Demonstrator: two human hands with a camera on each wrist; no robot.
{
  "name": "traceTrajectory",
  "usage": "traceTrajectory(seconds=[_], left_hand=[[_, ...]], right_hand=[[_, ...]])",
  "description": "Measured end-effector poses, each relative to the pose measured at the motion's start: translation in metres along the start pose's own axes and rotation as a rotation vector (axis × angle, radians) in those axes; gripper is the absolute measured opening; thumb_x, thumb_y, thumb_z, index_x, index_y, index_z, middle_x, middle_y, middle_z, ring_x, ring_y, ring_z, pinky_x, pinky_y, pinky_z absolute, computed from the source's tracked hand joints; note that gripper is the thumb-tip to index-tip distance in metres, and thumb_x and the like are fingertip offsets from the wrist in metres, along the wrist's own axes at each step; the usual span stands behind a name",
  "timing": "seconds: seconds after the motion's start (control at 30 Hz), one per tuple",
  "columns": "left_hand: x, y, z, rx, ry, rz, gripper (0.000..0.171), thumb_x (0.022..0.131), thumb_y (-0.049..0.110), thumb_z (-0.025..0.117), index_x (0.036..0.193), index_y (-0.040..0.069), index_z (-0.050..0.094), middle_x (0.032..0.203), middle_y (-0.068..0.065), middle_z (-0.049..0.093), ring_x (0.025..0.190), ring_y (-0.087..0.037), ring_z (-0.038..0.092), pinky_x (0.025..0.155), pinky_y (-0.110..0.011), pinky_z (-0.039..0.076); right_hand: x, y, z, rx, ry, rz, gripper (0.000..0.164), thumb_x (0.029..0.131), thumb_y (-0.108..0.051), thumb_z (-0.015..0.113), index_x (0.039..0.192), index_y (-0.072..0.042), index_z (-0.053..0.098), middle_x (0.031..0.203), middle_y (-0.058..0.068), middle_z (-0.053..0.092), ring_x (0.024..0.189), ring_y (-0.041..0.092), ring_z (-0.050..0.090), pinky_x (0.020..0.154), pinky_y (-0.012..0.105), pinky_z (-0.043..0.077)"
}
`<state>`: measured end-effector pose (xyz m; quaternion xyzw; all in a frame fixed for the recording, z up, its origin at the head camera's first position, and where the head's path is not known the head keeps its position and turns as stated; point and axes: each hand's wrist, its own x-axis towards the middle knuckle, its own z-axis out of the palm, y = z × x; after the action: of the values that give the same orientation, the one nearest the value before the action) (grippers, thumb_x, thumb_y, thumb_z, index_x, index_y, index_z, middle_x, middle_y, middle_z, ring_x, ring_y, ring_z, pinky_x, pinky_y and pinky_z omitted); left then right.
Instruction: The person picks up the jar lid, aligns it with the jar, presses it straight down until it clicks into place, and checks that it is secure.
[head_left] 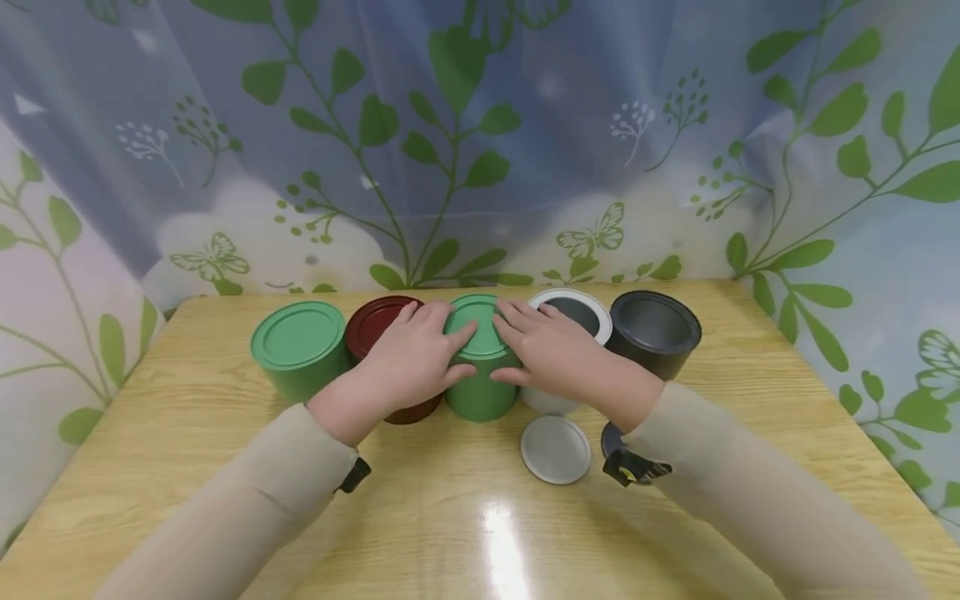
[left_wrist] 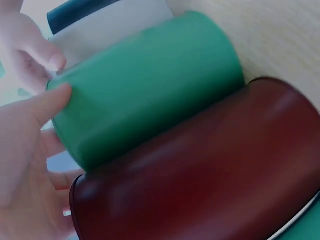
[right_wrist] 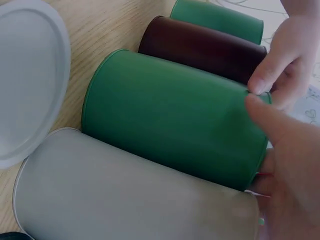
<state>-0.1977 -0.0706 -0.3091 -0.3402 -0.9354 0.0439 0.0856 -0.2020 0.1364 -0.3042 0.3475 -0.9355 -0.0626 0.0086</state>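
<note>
A lidded green canister (head_left: 482, 387) stands upright mid-row, with both hands at its top. My left hand (head_left: 408, 350) rests its extended index finger on the green lid (head_left: 478, 312). Its thumb touches the upper side wall, and its other fingers lie over the lidded dark red canister (right_wrist: 200, 47). From the other side, my right hand (head_left: 551, 346) mirrors this: index finger on the lid, thumb at the front of the rim. Its remaining fingers reach toward the uncovered white canister (right_wrist: 135, 185). The wrist views show both thumb tips close together on the green wall.
Another lidded green canister (head_left: 298, 337) stands at the row's left end. An uncovered black canister (head_left: 655, 325) stands at the right end. A light grey round lid (head_left: 556, 450) lies in front, beside a dark lid (head_left: 611, 437) partly covered by my right wrist. A printed curtain (head_left: 480, 150) hangs behind the wooden table (head_left: 420, 517).
</note>
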Motion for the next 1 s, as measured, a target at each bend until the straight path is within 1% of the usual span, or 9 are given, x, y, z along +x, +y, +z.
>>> traceTrajectory(seconds=[0.1, 0.17, 0.27, 0.33, 0.53, 0.67, 0.77, 0.9, 1.0], left_hand=[[0.007, -0.001, 0.000, -0.059, -0.037, 0.014, 0.063, 0.089, 0.052, 0.056, 0.134, 0.009, 0.052, 0.139, -0.021, 0.039, 0.128, -0.031, 0.036, 0.102, -0.053, 0.031], [0.012, -0.002, 0.001, -0.116, -0.051, 0.028, 0.061, 0.089, 0.052, 0.055, 0.127, 0.006, 0.053, 0.144, -0.020, 0.034, 0.132, -0.030, 0.032, 0.102, -0.053, 0.031], [0.018, -0.003, 0.006, -0.159, -0.062, 0.049, 0.052, 0.089, 0.051, 0.056, 0.115, 0.007, 0.050, 0.147, -0.018, 0.030, 0.135, -0.028, 0.028, 0.102, -0.052, 0.031], [0.019, -0.004, 0.008, -0.155, -0.047, 0.060, 0.048, 0.087, 0.050, 0.058, 0.108, 0.008, 0.049, 0.146, -0.018, 0.033, 0.134, -0.029, 0.031, 0.101, -0.050, 0.033], [0.021, -0.003, 0.009, -0.115, -0.001, 0.070, 0.053, 0.083, 0.048, 0.064, 0.110, 0.004, 0.051, 0.139, -0.020, 0.042, 0.128, -0.032, 0.038, 0.100, -0.050, 0.034], [0.022, -0.001, 0.009, -0.102, -0.026, 0.054, 0.052, 0.083, 0.048, 0.063, 0.108, 0.005, 0.050, 0.141, -0.018, 0.039, 0.131, -0.031, 0.035, 0.104, -0.051, 0.030], [0.022, -0.001, 0.012, -0.110, -0.039, 0.055, 0.055, 0.084, 0.048, 0.062, 0.113, 0.004, 0.049, 0.144, -0.019, 0.035, 0.134, -0.030, 0.031, 0.104, -0.050, 0.030], [0.022, -0.001, 0.013, -0.120, -0.024, 0.058, 0.057, 0.084, 0.047, 0.062, 0.118, 0.002, 0.048, 0.144, -0.020, 0.035, 0.134, -0.029, 0.032, 0.103, -0.048, 0.033], [0.020, 0.001, 0.012, -0.109, -0.011, 0.046, 0.053, 0.086, 0.047, 0.060, 0.114, 0.003, 0.049, 0.143, -0.020, 0.035, 0.134, -0.030, 0.032, 0.103, -0.048, 0.033]], right_hand=[[0.003, 0.001, 0.002, 0.056, -0.047, 0.003, 0.078, 0.092, -0.055, 0.046, 0.145, 0.000, 0.028, 0.151, 0.017, 0.019, 0.139, 0.030, 0.018, 0.108, 0.051, 0.022], [0.004, 0.001, 0.002, 0.075, -0.055, 0.008, 0.079, 0.092, -0.053, 0.048, 0.145, 0.001, 0.027, 0.151, 0.018, 0.018, 0.139, 0.031, 0.018, 0.108, 0.051, 0.022], [0.004, 0.002, 0.001, 0.083, -0.046, 0.000, 0.077, 0.092, -0.049, 0.051, 0.145, 0.002, 0.027, 0.151, 0.019, 0.018, 0.138, 0.031, 0.018, 0.108, 0.051, 0.022], [0.005, 0.001, 0.001, 0.086, -0.039, -0.009, 0.075, 0.093, -0.047, 0.051, 0.145, 0.002, 0.027, 0.151, 0.019, 0.019, 0.138, 0.032, 0.018, 0.108, 0.050, 0.022], [0.006, 0.001, 0.001, 0.100, -0.038, -0.019, 0.074, 0.093, -0.046, 0.051, 0.145, 0.002, 0.027, 0.151, 0.019, 0.019, 0.138, 0.032, 0.019, 0.108, 0.050, 0.023], [0.007, 0.002, -0.002, 0.118, -0.045, -0.009, 0.075, 0.093, -0.048, 0.051, 0.145, 0.001, 0.029, 0.151, 0.018, 0.021, 0.138, 0.030, 0.021, 0.107, 0.050, 0.024], [0.008, 0.003, -0.003, 0.119, -0.079, 0.001, 0.077, 0.093, -0.052, 0.046, 0.146, 0.000, 0.025, 0.152, 0.017, 0.017, 0.139, 0.029, 0.017, 0.108, 0.049, 0.023], [0.010, 0.003, -0.001, 0.118, -0.113, 0.001, 0.077, 0.095, -0.053, 0.039, 0.147, 0.000, 0.018, 0.153, 0.016, 0.011, 0.140, 0.028, 0.010, 0.109, 0.049, 0.019], [0.009, 0.003, 0.001, 0.123, -0.093, -0.001, 0.076, 0.096, -0.052, 0.038, 0.147, 0.000, 0.019, 0.153, 0.016, 0.012, 0.140, 0.028, 0.010, 0.110, 0.048, 0.018]])
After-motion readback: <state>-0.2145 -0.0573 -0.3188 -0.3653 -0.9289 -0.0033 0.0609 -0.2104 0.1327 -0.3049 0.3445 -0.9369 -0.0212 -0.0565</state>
